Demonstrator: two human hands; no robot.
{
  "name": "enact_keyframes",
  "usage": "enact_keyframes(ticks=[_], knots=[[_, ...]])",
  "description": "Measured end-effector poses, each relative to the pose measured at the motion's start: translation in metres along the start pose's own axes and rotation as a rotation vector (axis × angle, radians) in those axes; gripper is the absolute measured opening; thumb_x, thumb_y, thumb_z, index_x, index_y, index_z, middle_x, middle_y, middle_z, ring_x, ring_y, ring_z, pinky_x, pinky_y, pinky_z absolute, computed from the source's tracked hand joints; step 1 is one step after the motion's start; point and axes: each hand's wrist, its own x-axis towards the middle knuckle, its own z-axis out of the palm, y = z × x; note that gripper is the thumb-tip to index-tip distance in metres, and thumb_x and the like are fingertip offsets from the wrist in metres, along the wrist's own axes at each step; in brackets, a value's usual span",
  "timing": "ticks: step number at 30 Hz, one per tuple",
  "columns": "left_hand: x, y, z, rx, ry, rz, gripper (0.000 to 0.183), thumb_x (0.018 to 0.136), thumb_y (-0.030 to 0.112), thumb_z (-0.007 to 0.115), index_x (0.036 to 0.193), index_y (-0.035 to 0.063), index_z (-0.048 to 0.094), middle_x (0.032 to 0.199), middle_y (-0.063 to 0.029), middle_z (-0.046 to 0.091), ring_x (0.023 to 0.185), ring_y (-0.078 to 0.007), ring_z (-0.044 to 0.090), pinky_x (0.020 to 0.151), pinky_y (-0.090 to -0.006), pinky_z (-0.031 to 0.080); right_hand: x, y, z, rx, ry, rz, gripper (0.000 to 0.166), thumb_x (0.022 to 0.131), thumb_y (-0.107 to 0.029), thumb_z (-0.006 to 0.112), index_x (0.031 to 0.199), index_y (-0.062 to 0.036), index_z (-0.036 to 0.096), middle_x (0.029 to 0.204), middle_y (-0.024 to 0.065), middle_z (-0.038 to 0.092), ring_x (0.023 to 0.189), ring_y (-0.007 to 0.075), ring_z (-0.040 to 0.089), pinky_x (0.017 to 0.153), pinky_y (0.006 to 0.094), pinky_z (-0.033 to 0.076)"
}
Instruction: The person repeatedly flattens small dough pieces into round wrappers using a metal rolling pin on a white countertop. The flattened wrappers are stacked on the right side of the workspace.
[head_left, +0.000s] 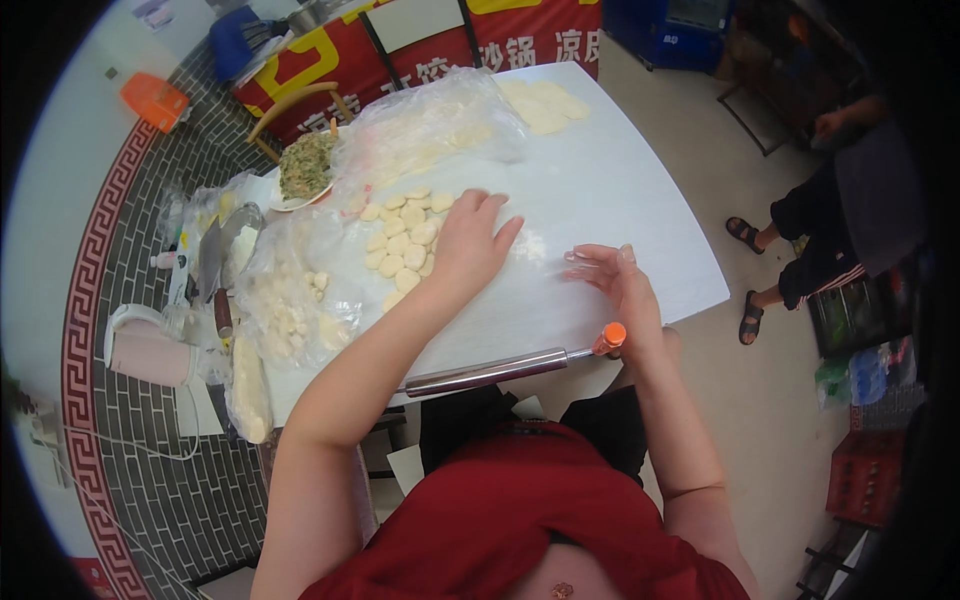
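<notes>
My left hand (474, 244) is over the right side of a cluster of small flattened dough discs (399, 241), hiding some of them. Its fingers are slightly spread and I see nothing in them; contact with the dough is not clear. Curved and apart, the fingers of my right hand (621, 289) hover above the white tabletop (637, 202), holding nothing visible. Below that hand, a metal rolling pin (487, 373) with an orange-ended handle (611, 336) lies along the table's near edge. Thin rolled dough wrappers (544, 105) lie at the far end, some beneath a clear plastic sheet (435, 120).
A plate of chopped green filling (307, 166) stands at the far left. Plastic covers small dough pieces (285, 322) nearer me, beside a cleaver (217, 277) and a dough log (250, 390). A pink kettle (154, 349) is further left. Another person (817, 225) is at right.
</notes>
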Motion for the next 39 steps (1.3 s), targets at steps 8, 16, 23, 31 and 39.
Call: enact_keyframes(ticks=[8,16,23,31,39], knots=[[0.027,0.004,0.053,0.193,-0.264,0.363,0.060,0.097,0.046,0.040,0.144,0.0077,0.036,0.151,-0.0185,0.030,0.143,-0.0327,0.021,0.115,-0.0527,0.013,0.011,0.005,-0.003,0.093,0.022,0.041,0.052,0.103,-0.037,0.031,0.115,0.0046,0.059,0.111,0.0149,0.063,0.103,0.0240,0.060,0.097,0.0361,0.043],[0.033,-0.023,0.042,-0.602,0.202,-0.087,0.031,0.089,0.023,0.058,0.114,0.0054,0.062,0.123,-0.0171,0.056,0.106,-0.0295,0.057,0.091,-0.0432,0.045,0.026,0.000,-0.028,-0.695,-0.506,-0.216,0.016,0.088,-0.006,0.060,0.101,-0.0032,0.068,0.107,0.0092,0.067,0.102,0.0230,0.061,0.090,0.0348,0.048],[0.000,-0.017,-0.007,-0.101,-0.272,-0.224,0.025,0.072,0.018,0.073,0.094,0.0070,0.069,0.088,-0.0146,0.064,0.081,-0.0299,0.063,0.074,-0.0372,0.051,0.069,0.016,-0.015,-0.862,-0.464,-0.619,0.016,0.087,-0.006,0.060,0.101,-0.0042,0.069,0.108,0.0113,0.067,0.100,0.0272,0.061,0.088,0.0347,0.049],[0.005,-0.013,-0.016,-0.142,-0.376,-0.390,0.025,0.066,0.016,0.079,0.080,0.0028,0.063,0.083,-0.0136,0.065,0.078,-0.0295,0.062,0.070,-0.0379,0.050,0.020,-0.012,-0.015,-0.213,-0.110,-0.049,0.039,0.102,-0.029,0.040,0.101,0.0006,0.066,0.097,0.0079,0.067,0.090,0.0147,0.060,0.088,0.0307,0.047],[-0.001,0.002,0.013,-0.034,0.019,0.107,0.013,0.070,0.003,0.071,0.081,0.0008,0.063,0.091,-0.0128,0.061,0.082,-0.0297,0.060,0.071,-0.0373,0.049,-0.026,-0.004,0.021,-0.091,0.022,-0.168,0.044,0.103,-0.033,0.038,0.093,0.0016,0.064,0.084,0.0074,0.063,0.079,0.0136,0.057,0.077,0.0274,0.046]])
